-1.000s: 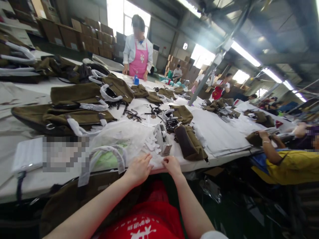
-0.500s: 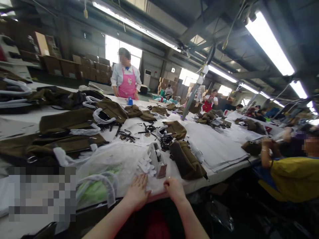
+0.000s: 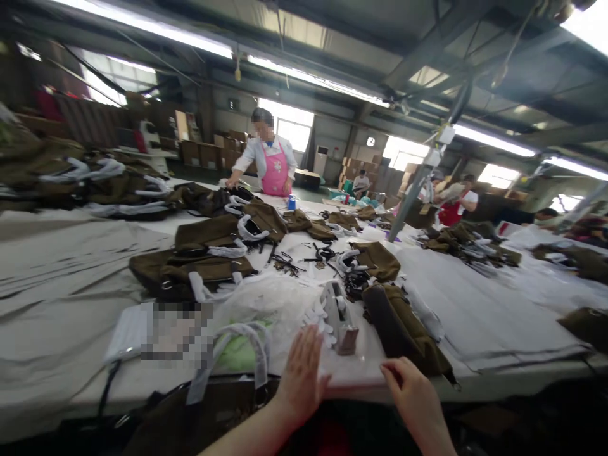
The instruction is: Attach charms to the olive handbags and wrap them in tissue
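Note:
Near the table's front edge, my left hand (image 3: 303, 378) is spread flat, palm down, with nothing in it. Just beyond its fingertips lie white cut pieces (image 3: 319, 318) beside a grey tape dispenser (image 3: 341, 320). My right hand (image 3: 412, 392) is at the table edge, right of the dispenser, its thumb and forefinger brought together; anything between them is too small to make out. An olive-brown bag (image 3: 406, 323) lies just beyond it. Left of my left hand is a dark bag with white-wrapped handles (image 3: 260, 354), next to clear plastic with something green (image 3: 240, 348) beneath.
More brown bags (image 3: 209, 269) with wrapped handles cover the left and middle of the white table (image 3: 503, 316). Black straps (image 3: 287, 263) lie at the centre. A metal post (image 3: 411, 202) rises beyond. Across the table stands a person in a pink apron (image 3: 275, 170).
The view has turned left, so things sit farther right. My left hand's fingers point more upward. The person in pink now reaches an arm out to the bags.

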Motion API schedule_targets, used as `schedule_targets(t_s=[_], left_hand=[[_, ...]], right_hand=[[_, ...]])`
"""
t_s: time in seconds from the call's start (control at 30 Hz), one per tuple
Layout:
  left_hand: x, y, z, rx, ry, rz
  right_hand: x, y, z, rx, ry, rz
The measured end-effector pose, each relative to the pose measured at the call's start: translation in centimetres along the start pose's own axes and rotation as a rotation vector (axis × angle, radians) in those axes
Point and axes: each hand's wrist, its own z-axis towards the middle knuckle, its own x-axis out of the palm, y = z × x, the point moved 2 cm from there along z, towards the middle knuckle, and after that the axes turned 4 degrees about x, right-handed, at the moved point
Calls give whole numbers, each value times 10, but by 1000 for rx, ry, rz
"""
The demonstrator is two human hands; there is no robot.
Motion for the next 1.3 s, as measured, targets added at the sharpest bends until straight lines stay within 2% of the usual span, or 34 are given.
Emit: schedule_targets(t_s=[0.07, 0.13, 0.23, 0.37, 0.43, 0.5, 0.53, 0.67, 0.77, 0.83, 0.9, 0.97, 1.0, 1.07, 1.17, 1.23, 1.3], left_hand=[[-13, -12, -19, 211, -77, -18], [-21, -18, -38, 281, -39, -85], [-33, -14, -62, 132, 58, -139], [-49, 1, -93, -34, 149, -124], [-53, 9, -108, -102, 190, -136], [-52, 13, -120, -150, 231, -169], [-51, 15, -125, -169, 245, -198], [-47, 14, -139, -222, 242, -310], [-49, 14, -144, -229, 223, -373], [-52, 17, -145, -231, 174, -427], [-57, 26, -143, -263, 38, -428], [-60, 39, -139, -339, -125, -343], [-61, 45, -136, -383, -170, -287], [-57, 56, -129, -453, -141, -222], [-47, 63, -120, -521, 22, -250], [-41, 64, -117, -555, 100, -289], [-34, 63, -116, -574, 133, -333]], right_hand=[[16, 12, -9, -143, 159, 102], [32, 26, -16, -296, 330, 195], [43, 42, -19, -395, 439, 258], [41, 58, -19, -349, 467, 230], [38, 71, -24, -350, 444, 211], [36, 88, -32, -366, 357, 231], [38, 99, -38, -403, 372, 266], [57, 139, -67, -597, 667, 328], [72, 152, -79, -625, 758, 212], [79, 153, -78, -600, 717, 179], [84, 150, -73, -567, 649, 208], [92, 146, -65, -502, 599, 292], [97, 144, -62, -444, 589, 355], [112, 140, -58, -278, 604, 492], [136, 136, -58, -7, 684, 631], [145, 137, -58, 76, 709, 669], [148, 137, -58, 83, 679, 696]])
